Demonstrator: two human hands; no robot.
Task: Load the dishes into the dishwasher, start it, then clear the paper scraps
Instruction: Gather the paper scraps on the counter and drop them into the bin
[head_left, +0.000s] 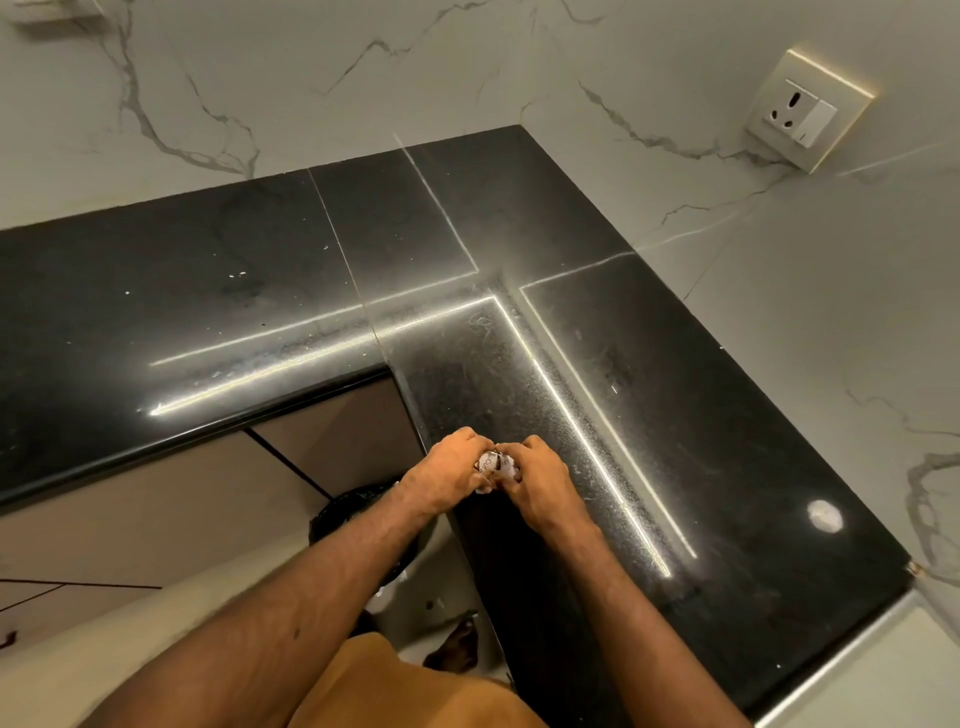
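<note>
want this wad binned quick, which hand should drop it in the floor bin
Left, probably. The left hand and right hand both grip the paper wad, but the black-lined bin sits under the left forearm; the right hand is over the counter, farther from it.

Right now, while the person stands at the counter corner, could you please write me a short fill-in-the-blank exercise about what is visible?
1. The left hand and the right hand together grip a crumpled ball of ____.
2. The colour of the countertop is ____.
3. The wall socket is on the person's ____ side.

Missing words: paper; black; right.
</note>
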